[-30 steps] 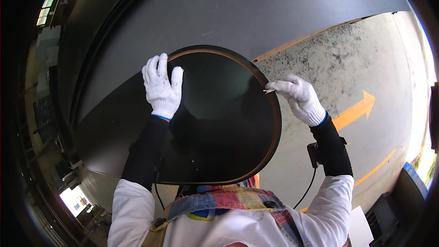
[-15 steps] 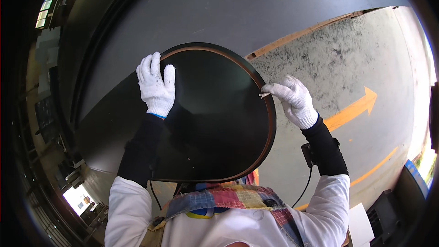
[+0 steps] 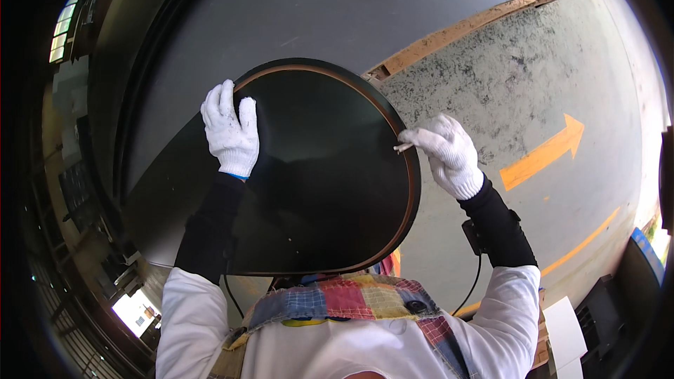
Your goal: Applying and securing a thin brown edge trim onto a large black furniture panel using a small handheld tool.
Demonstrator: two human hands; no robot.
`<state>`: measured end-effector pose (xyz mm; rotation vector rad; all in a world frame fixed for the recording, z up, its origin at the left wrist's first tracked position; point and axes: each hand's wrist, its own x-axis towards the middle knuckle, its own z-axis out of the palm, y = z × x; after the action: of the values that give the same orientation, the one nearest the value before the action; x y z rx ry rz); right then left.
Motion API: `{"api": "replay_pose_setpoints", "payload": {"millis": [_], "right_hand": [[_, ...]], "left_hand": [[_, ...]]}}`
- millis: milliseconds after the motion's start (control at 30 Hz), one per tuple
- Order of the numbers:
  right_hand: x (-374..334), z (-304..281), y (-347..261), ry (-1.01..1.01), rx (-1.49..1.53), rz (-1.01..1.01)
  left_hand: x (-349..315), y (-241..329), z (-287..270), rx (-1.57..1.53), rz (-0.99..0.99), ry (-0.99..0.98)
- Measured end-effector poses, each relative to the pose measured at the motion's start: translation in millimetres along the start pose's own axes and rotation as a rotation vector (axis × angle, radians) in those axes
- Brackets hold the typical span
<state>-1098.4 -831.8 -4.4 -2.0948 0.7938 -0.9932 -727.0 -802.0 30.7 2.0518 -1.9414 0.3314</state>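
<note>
A glossy black panel (image 3: 316,189) with a rounded end and a copper-brown line along its border lies in front of me. My left hand (image 3: 230,130), in a white knit glove, rests flat on its upper left border, fingers and thumb apart. At the right border my right hand (image 3: 444,154), gloved alike, pinches a small white stick-like thing (image 3: 402,147) between thumb and fingers. Its tip reaches the brown line, and it looks split or doubled; its exact kind is too small to make out.
Behind the panel a wide grey sheet (image 3: 309,14) covers the surface, with a wooden beam (image 3: 449,34) along its edge. The grey floor at right bears dark smudges and an orange arrow (image 3: 544,154). Dark furniture and a white board (image 3: 565,333) stand at lower right.
The view has shifted slightly. Both hands keep nearly the same places on the panel; the right one still pinches the small white stick at the border.
</note>
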Motion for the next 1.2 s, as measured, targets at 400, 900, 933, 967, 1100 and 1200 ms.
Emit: {"api": "replay_pose_setpoints", "payload": {"millis": [400, 900, 933, 967, 1100, 1200], "right_hand": [[-41, 3, -22, 0.072, 0.078, 0.037], [-71, 17, -39, 0.119, -0.014, 0.136], [-65, 17, -31, 0.156, -0.011, 0.098], [-54, 19, -24, 0.195, 0.003, 0.059], [-5, 24, 0, 0.299, -0.097, -0.008], [-37, 28, -14, 0.293, -0.053, 0.017]], "left_hand": [[-4, -6, 2, -0.014, -0.028, -0.034], [-3, -13, 7, 0.020, -0.045, -0.054], [0, -13, 9, 0.012, -0.051, -0.050], [0, -15, 9, 0.014, -0.057, -0.047], [4, -18, 15, 0.027, -0.093, -0.081], [-1, -25, 16, 0.040, -0.084, -0.071]]}}
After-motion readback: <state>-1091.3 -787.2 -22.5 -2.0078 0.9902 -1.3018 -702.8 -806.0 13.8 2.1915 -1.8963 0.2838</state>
